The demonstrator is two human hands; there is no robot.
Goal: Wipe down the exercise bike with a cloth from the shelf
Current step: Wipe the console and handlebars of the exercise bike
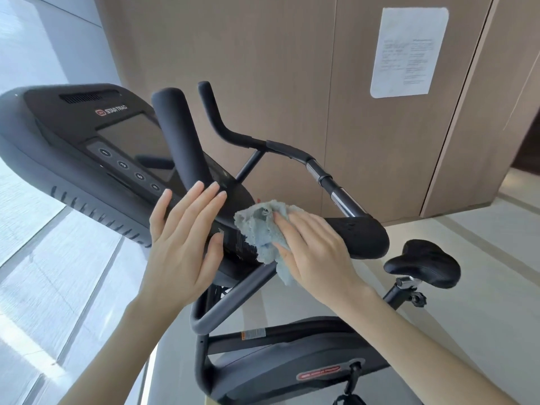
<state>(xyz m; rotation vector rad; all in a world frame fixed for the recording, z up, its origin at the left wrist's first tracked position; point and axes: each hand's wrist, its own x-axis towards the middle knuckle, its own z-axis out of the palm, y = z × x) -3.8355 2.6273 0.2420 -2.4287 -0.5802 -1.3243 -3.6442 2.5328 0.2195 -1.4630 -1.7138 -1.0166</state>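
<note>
Right hand [315, 252]: fingers flat, pressing pale-blue cloth [263, 229] (crumpled) onto lower edge of exercise bike [263, 372] console [87, 133]. Left hand [181, 244]: fingers straight, resting against console, just left of cloth.

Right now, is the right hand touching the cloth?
Touching. The head view shows the right hand lying flat on the cloth, pressing it against the bike.
</note>
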